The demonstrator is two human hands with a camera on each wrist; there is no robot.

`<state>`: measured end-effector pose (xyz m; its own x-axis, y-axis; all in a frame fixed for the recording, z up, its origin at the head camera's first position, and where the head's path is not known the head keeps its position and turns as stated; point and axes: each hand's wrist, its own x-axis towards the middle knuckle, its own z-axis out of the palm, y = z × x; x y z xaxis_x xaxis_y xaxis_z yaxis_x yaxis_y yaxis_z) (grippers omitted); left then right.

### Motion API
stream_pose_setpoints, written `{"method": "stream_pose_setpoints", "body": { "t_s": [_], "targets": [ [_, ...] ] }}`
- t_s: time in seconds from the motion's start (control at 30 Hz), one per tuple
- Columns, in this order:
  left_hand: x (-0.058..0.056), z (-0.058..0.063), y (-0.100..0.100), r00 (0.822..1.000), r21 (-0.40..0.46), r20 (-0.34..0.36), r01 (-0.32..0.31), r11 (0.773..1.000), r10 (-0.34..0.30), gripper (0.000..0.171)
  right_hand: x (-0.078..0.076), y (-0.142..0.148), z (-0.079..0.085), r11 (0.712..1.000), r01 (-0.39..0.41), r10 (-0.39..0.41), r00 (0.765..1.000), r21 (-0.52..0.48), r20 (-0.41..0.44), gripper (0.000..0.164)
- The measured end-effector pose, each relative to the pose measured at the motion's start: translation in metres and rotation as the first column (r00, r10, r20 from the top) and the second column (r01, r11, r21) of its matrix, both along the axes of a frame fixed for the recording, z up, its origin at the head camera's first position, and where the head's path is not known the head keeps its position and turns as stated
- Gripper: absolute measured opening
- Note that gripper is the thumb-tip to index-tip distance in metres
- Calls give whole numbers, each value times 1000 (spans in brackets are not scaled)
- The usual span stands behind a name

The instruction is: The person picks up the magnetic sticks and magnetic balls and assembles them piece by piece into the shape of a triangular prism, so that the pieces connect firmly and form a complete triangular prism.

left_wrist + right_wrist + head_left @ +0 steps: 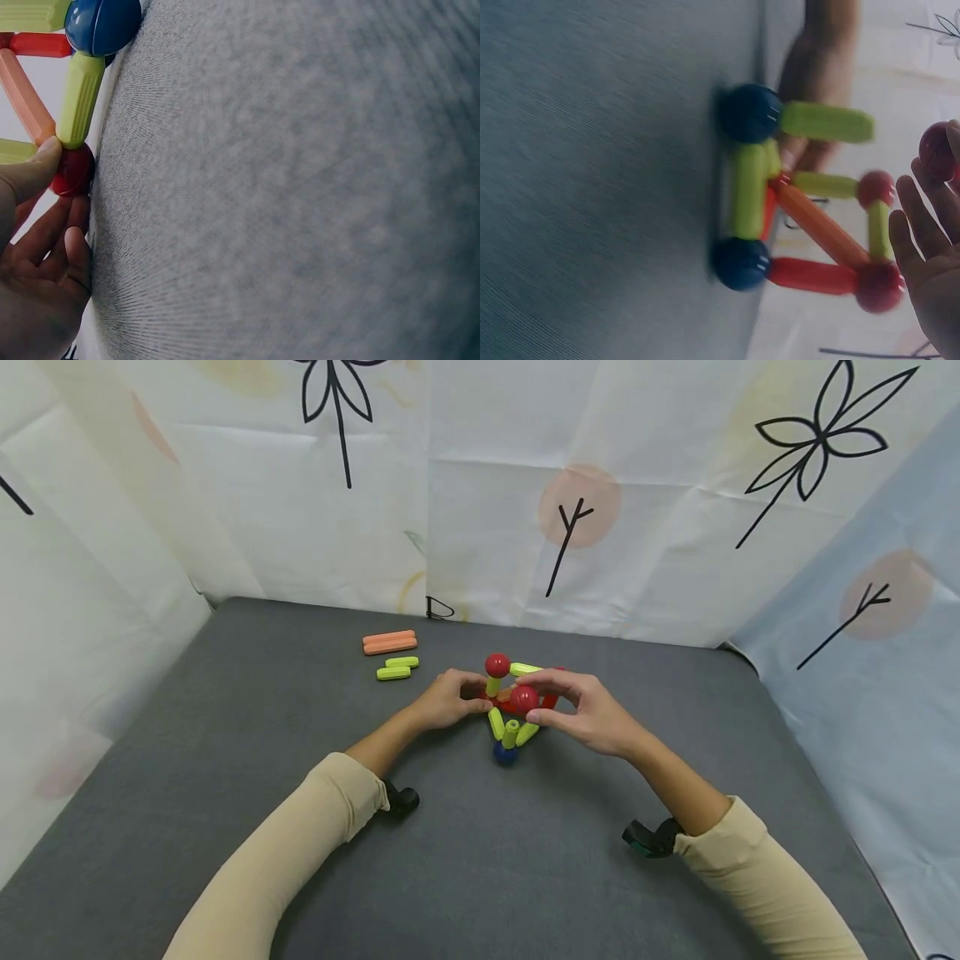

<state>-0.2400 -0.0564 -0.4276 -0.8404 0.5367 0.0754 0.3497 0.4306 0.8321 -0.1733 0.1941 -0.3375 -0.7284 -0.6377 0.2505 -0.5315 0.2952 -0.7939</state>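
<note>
A frame of rods and balls stands on the grey table, with a blue ball (pixel 505 753) at its near corner and a red ball (pixel 497 665) at an upper corner. My left hand (pixel 450 699) holds its left side. In the left wrist view, thumb and fingers pinch a low red ball (pixel 73 171) where a yellow-green rod (pixel 81 101) joins. Over the frame, my right hand (pixel 585 706) holds a separate red ball (pixel 524 698) between thumb and fingers. Below it, a yellow-green rod (pixel 511 733) stands upright on the near blue ball. An orange rod (pixel 821 223) slants through the frame.
Two orange rods (pixel 390 646) lie side by side at the back left of the table (pixel 315 685). Nearer to the frame lie two yellow-green rods (pixel 393 673). A patterned white cloth (pixel 487 527) hangs behind the table's back edge.
</note>
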Motion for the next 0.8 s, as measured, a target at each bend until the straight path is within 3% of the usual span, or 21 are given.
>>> {"method": "stream_pose_setpoints", "body": {
  "t_s": [0.23, 0.43, 0.67, 0.8],
  "targets": [
    [0, 0, -1, 1000, 7, -6, 1, 1000, -1, 34, 2, -7, -21, 1000, -28, 28, 999, -12, 45, 43],
    [0, 1, 0, 1000, 9, -5, 1, 1000, -1, 33, 2, -11, -27, 999, -34, 35, 998, -17, 47, 43],
    [0, 0, 1, 1000, 7, -7, 1, 1000, -1, 33, 4, -3, -14, 998, -50, 50, 999, -31, -11, 47],
    [0, 0, 0, 1000, 0, -2, -2, 1000, 2, 35, 0, 8, -1, 995, -8, 0, 997, -104, -73, 44]
  ]
}}
